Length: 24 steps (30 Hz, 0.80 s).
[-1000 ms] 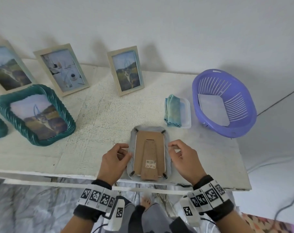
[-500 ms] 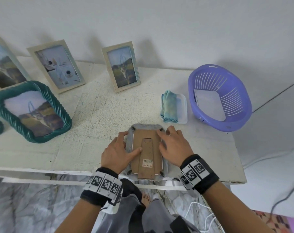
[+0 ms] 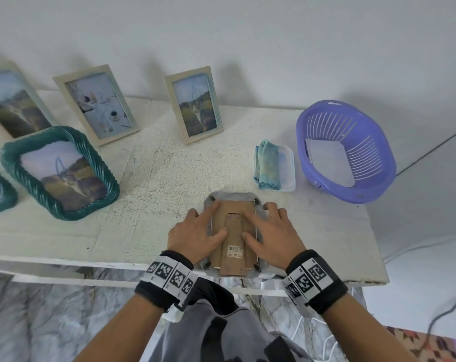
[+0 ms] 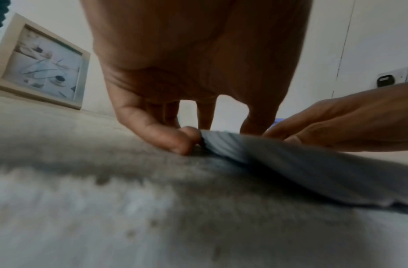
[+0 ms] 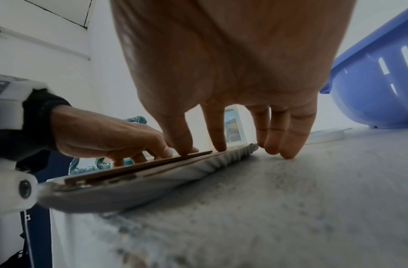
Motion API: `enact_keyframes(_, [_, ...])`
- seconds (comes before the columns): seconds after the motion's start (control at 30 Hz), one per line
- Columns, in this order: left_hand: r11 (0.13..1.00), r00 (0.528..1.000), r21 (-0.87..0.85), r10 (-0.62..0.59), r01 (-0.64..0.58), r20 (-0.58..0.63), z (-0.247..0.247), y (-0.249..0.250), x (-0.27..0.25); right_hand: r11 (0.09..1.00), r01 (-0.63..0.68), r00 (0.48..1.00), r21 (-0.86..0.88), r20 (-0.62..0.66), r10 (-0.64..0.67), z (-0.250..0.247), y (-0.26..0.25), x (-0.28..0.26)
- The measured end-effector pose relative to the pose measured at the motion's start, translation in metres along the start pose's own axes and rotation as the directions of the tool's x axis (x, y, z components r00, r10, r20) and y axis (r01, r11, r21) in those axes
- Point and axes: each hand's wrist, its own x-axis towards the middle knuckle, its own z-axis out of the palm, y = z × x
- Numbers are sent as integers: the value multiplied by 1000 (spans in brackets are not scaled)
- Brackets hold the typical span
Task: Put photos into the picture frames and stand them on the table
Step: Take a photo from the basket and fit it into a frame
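Note:
A grey ribbed picture frame (image 3: pixel 233 198) lies face down at the table's near edge, its brown cardboard back (image 3: pixel 233 233) and fold-out stand facing up. My left hand (image 3: pixel 198 231) rests on the back's left side with straight fingers, thumb on the board. My right hand (image 3: pixel 270 231) presses the right side the same way. In the left wrist view the left fingers (image 4: pixel 175 137) touch the grey frame (image 4: pixel 290 163) rim. In the right wrist view the right fingertips (image 5: pixel 219 145) press the cardboard back (image 5: pixel 139 168), outer fingers on the table.
Two cream frames (image 3: pixel 97 103) (image 3: pixel 194 103) and another at far left (image 3: pixel 10 105) stand along the wall. Two teal woven frames (image 3: pixel 59 173) lie at left. A folded teal cloth in a white tray (image 3: pixel 287 168) and a purple basket (image 3: pixel 344 152) holding paper sit at right.
Both hands went from curled beside the frame to flat on its cardboard back. The right hand has slid from the top corner down to the right side.

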Motion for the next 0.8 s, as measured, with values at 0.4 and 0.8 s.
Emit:
enact_keyframes(0.4, [998,998,17,55,-55,-27,1,1,-1,992,-75,997,98,34,72,0,-12,1])
enact_keyframes(0.8, [983,984,-103,140,-152,-113,26,-34,-15,959,189,982,210,-60,-180,10,9,-39])
